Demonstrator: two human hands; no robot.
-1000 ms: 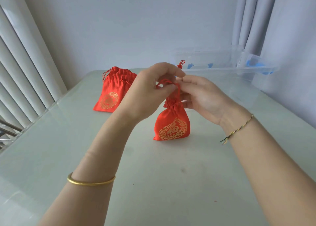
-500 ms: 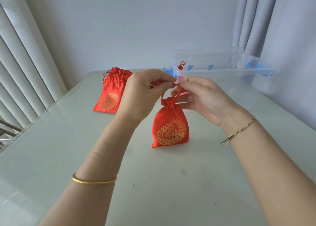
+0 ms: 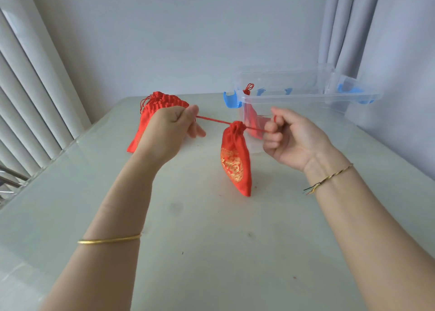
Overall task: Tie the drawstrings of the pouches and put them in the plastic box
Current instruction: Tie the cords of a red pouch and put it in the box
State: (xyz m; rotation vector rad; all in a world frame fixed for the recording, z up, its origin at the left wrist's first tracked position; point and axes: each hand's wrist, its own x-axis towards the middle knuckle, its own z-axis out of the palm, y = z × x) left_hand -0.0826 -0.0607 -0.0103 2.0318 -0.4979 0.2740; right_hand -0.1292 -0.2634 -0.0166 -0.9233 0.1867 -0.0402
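String [image 3: 211, 120] runs tight from my left hand [image 3: 171, 127] to my right hand [image 3: 292, 138], and the red pouch [image 3: 235, 160] hangs from it in the middle of the frame. Both hands are curled up, and each one pinches an end of the string. The top of the pouch is bunched shut. Its bottom corner is down at the table [image 3: 211, 251], but I cannot tell if it touches. I think I am pulling the knot snug. To do it well, I should pull both sides the same, straight out and not too hard, so the knot sits right at the bunched top. The plastic box [image 3: 306, 96] sits just behind my right hand, in the upper right, with its top open and another pouch [image 3: 253, 122] inside. Its near rim is close to my right knuckles, so I should lift up and over it. A pile of pouches [image 3: 164, 102] lies behind my left hand. The most room to move is low in the frame, between my arms.
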